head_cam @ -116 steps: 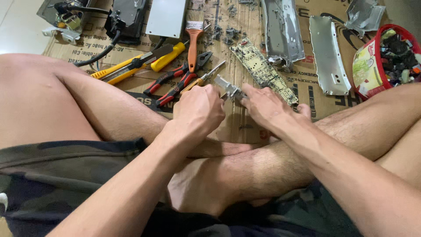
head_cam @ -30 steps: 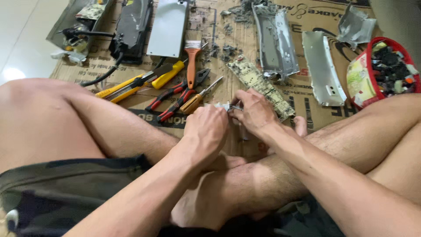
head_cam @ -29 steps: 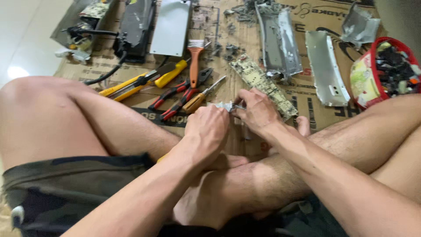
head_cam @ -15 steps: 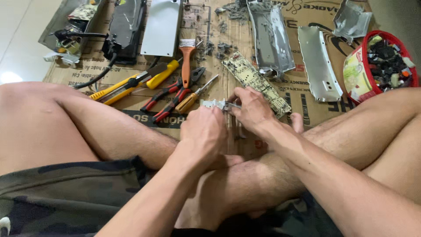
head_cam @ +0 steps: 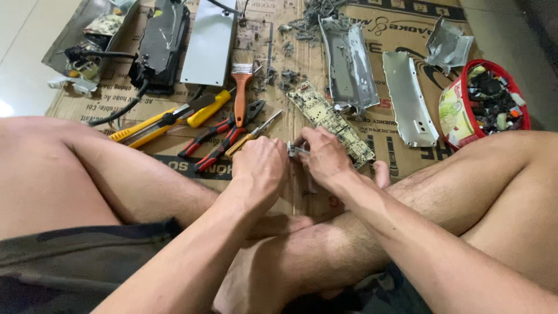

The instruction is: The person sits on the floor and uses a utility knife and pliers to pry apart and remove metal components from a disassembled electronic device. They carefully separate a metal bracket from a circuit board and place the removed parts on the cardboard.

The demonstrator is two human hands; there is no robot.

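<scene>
I sit cross-legged on flattened cardboard (head_cam: 401,168). My left hand (head_cam: 261,168) and my right hand (head_cam: 322,156) meet over my shins, both closed around a small grey metal part (head_cam: 295,150) pinched between the fingers. Only a sliver of that part shows between the two hands. Just beyond my right hand lies a long green circuit board (head_cam: 328,121). A screwdriver with a yellow handle (head_cam: 253,134) lies just past my left hand.
Red-handled pliers (head_cam: 224,136), a yellow-handled cutter (head_cam: 168,119) and an orange-handled brush (head_cam: 240,93) lie to the left. Metal casings (head_cam: 349,64), (head_cam: 407,99), a grey box (head_cam: 209,40) and a black unit (head_cam: 160,43) sit farther back. A red basket (head_cam: 485,99) of small parts stands right.
My hands have stayed together on the small metal part, drifting slightly left and nearer the circuit board. The view shifted a little.
</scene>
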